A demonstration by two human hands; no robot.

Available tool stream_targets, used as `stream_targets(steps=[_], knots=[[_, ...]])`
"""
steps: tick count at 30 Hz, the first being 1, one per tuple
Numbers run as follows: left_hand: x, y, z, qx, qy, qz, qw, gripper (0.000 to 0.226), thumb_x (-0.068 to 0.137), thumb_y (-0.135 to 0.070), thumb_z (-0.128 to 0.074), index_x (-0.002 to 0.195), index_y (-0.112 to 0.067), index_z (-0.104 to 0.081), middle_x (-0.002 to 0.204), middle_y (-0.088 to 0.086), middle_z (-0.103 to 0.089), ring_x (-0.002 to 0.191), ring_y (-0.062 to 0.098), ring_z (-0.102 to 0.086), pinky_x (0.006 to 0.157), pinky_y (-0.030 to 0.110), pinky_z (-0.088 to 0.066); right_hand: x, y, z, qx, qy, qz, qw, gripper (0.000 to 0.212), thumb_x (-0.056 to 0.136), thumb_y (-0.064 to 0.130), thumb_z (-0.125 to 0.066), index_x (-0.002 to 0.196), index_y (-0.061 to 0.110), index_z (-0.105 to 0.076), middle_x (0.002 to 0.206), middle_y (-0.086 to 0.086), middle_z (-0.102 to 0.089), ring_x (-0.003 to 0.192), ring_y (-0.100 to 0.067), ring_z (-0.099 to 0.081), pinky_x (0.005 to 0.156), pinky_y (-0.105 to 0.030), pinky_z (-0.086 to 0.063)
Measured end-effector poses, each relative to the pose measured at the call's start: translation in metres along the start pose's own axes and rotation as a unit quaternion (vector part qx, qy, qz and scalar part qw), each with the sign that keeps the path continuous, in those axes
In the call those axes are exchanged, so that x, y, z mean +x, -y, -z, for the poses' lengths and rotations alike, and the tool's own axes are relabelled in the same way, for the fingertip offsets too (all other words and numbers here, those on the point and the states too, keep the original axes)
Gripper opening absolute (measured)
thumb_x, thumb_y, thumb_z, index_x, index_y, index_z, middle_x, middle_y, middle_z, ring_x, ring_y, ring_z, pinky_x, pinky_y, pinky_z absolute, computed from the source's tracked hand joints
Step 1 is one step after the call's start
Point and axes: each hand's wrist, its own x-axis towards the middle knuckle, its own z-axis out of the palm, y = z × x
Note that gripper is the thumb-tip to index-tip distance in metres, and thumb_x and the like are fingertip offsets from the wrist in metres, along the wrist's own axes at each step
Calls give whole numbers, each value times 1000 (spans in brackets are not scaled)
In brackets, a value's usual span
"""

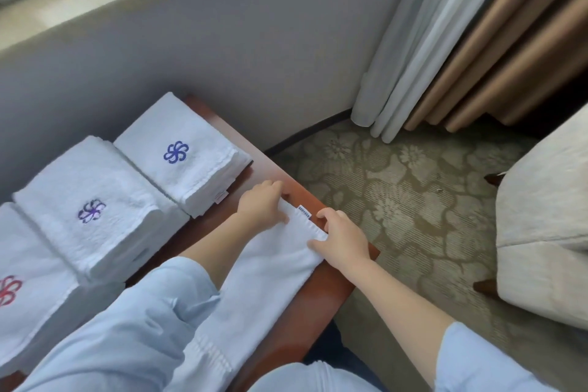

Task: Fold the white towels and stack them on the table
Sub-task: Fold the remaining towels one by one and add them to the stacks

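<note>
From the head camera we see a white towel [264, 280] lying as a long narrow strip on the wooden surface [334, 283]. It runs from the person's lap out to the far right corner, and its label [304, 212] sits on the far end. It looks folded lengthwise once already, though the soft focus hides the layers.

We find the left hand [264, 204] on the far left corner of that end, fingers curled over the hem and pinching it. The right hand [343, 235] pinches the far right corner between thumb and bent forefinger. We judge both corners are held so the end can be brought back toward the near end with its edges square.

Along the left stand three finished piles: the far stack [178, 153] with a blue emblem, the middle stack [92, 210] with a purple one, and the near stack [19, 289] with a red one. They touch side by side, which leaves the right strip of the surface free for folding.
</note>
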Motion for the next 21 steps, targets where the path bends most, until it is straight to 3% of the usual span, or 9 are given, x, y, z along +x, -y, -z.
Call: stream_targets(steps=[4,7,11,15,18,21], knots=[[0,-4,8,42,36,-28,998,27,85,-23,-72,111,-21,-66,107,-1,-61,91,18,-59,63,25,-45,0,2,1,11,10,-1,1000,62,77,46,-69,132,32,-46,113,11,-50,90,-12,-57,67,-30,-44],[-8,-3,15,25,32,-40,998,23,84,-18,-68,107,-22,-69,104,-3,-56,87,17,-58,59,25,-46,-2,5,3,20,17,-15,1000,60,73,55,-69,126,33,-49,116,13,-51,92,-12,-58,67,-29,-40],[-30,9,26,-12,0,-76,997,21,86,-20,-66,107,-24,-68,106,-6,-59,87,12,-53,54,19,-34,-9,9,5,49,16,-19,999,21,74,46,-69,83,29,-59,99,9,-50,75,-13,-55,58,-29,-39],[-60,28,34,-39,-69,-102,992,20,90,-22,-66,109,-26,-66,111,-9,-65,94,11,-58,61,16,-39,-32,21,2,143,-59,18,988,13,73,34,-67,67,27,-57,81,10,-55,69,-12,-55,57,-30,-39],[-90,42,38,-43,-125,-135,982,21,91,-19,-65,111,-25,-67,114,-8,-66,101,13,-61,73,22,-50,-60,38,-4,213,-90,47,972,15,74,30,-68,67,26,-55,67,11,-57,63,-9,-51,57,-31,-39],[-128,60,36,-47,-172,-157,971,21,92,-16,-64,111,-23,-68,114,-5,-66,103,15,-62,80,30,-54,-94,58,-17,238,-118,79,961,18,77,25,-71,68,24,-55,65,10,-57,60,-5,-49,56,-26,-39]])
